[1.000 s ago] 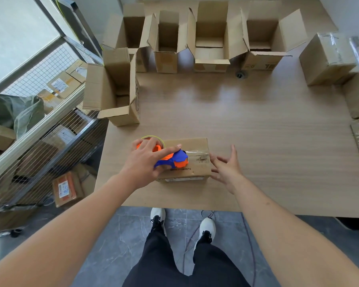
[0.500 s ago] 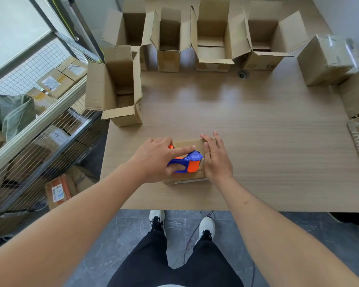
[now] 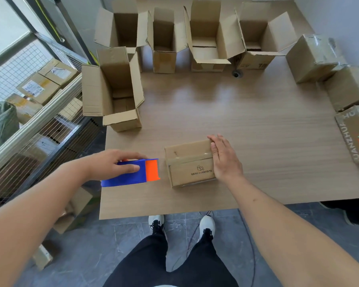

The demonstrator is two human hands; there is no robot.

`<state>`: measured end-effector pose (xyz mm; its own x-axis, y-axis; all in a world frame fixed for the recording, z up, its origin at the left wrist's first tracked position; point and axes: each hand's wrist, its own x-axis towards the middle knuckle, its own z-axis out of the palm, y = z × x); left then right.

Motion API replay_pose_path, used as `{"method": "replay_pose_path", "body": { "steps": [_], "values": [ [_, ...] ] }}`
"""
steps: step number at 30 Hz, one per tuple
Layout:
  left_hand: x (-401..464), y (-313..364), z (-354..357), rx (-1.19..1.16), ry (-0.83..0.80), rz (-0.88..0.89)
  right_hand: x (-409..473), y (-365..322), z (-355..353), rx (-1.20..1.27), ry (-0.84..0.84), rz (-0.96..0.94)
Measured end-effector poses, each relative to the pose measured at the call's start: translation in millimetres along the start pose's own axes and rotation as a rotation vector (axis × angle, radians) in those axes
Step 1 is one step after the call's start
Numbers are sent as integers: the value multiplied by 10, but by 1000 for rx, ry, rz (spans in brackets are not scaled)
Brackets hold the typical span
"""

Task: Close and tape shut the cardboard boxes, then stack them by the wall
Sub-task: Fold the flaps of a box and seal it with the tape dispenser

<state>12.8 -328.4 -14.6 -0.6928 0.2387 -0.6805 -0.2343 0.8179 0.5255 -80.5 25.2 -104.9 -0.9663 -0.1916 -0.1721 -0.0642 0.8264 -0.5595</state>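
Cardboard box (image 3: 190,162): small, taped shut, likely light and stiff; lift by opposite side walls. Right hand (image 3: 224,157) flat on its end, unclenched. Left hand (image 3: 110,164) clamps tape dispenser (image 3: 133,172) beside it.

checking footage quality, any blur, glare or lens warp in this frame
Head view: the tape dispenser in the left hand is motion-smeared; soft window glare sheens the table top; wide-angle warp bows the table edges; the small box stays sharp.

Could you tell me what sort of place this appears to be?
Probably a small packing or shipping room: open cardboard boxes line a wooden table, and labelled parcels fill a wire rack.
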Motion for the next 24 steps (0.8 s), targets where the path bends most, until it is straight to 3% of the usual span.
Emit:
{"method": "replay_pose_path", "body": {
  "steps": [4, 8, 11, 15, 17, 21, 24],
  "values": [
    [26, -140, 88, -49, 21, -12, -41, -70, -26, -135, 28, 12],
    [186, -59, 207, -25, 47, 8, -66, -283, 35, -498, 216, 62],
    [275, -85, 326, -75, 66, 23, -211, -721, 168, -513, 224, 32],
    [310, -208, 471, -217, 92, 23, -485, -1115, 578, -370, 26, 22],
    [297, -284, 508, -263, 84, 22, -498, -1090, 671, -395, -80, 53],
    [340, -294, 571, -326, 63, 33, -382, -956, 593, -485, -151, -82],
    [478, -274, 646, -225, 75, -6, -292, -916, 509, -549, -219, -144]
  ]
}}
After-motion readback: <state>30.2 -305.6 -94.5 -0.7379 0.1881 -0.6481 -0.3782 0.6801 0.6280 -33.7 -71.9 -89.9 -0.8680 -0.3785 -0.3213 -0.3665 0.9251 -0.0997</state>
